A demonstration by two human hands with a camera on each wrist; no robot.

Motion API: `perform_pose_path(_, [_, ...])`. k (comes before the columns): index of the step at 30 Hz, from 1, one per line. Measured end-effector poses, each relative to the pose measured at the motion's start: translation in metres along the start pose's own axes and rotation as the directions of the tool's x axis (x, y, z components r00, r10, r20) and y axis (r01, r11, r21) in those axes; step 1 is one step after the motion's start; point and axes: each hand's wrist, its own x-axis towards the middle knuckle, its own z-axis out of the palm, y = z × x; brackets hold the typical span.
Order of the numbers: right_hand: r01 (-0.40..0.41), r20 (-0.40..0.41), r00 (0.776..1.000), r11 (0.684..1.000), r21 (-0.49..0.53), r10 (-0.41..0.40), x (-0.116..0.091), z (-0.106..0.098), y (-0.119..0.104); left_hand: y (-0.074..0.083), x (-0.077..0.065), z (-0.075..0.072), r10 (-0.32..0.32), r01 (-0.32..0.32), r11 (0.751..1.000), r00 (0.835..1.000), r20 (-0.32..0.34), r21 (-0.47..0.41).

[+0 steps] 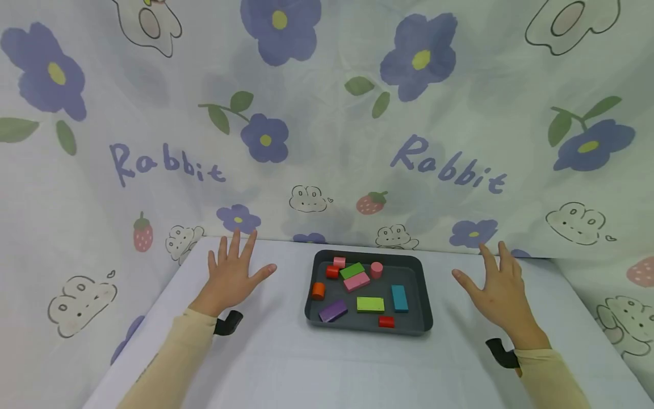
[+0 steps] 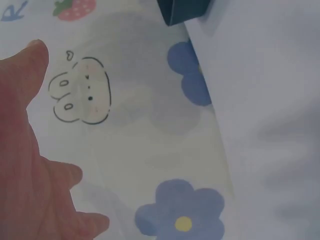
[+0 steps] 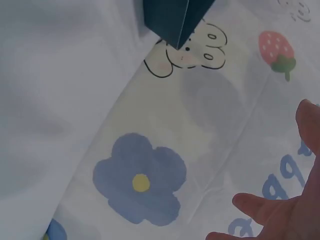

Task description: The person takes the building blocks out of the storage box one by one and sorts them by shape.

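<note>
My left hand is held above the table's left side, its fingers spread and nothing in it. On the other side my right hand hovers with spread fingers, also holding nothing. Between them, apart from both, a dark grey tray lies on the table. In it are a purple block, a yellow-green block, a blue block, a green block and a pink block. Several small red, orange and pink pieces lie among them, including a pink cylinder.
A white table spreads under the tray. Behind it hangs a cloth printed with flowers, rabbits and strawberries, which also runs down both sides. Each wrist carries a black mount, such as the left one. A tray corner shows in the right wrist view.
</note>
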Motion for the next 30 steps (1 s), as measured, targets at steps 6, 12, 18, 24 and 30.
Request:
perform_pose_path(6, [0.012,-0.004,1.0,1.0,0.014,-0.012,0.0,0.006,-0.005,0.0,-0.001,0.004,-0.001,0.0,1.0,1.0,-0.008,-0.022])
perform_pose_path(12, [0.019,0.004,1.0,0.999,0.029,-0.02,-0.001,0.013,-0.014,0.006,-0.002,0.011,-0.014,0.013,0.996,1.0,-0.008,-0.088])
perform_pose_path(18, [0.047,0.002,0.999,0.997,0.062,-0.047,-0.001,0.021,-0.022,0.007,-0.003,0.02,-0.03,0.03,0.991,1.0,0.004,-0.127])
perform_pose_path(24, [0.041,0.04,0.998,0.996,0.085,-0.045,-0.001,0.031,-0.033,0.014,-0.005,0.03,-0.044,0.045,0.984,0.999,0.01,-0.175])
perform_pose_path(30, [0.023,0.087,0.996,0.995,0.099,-0.031,0.0,0.042,-0.046,0.03,-0.006,0.043,-0.064,0.076,0.971,0.996,0.057,-0.227])
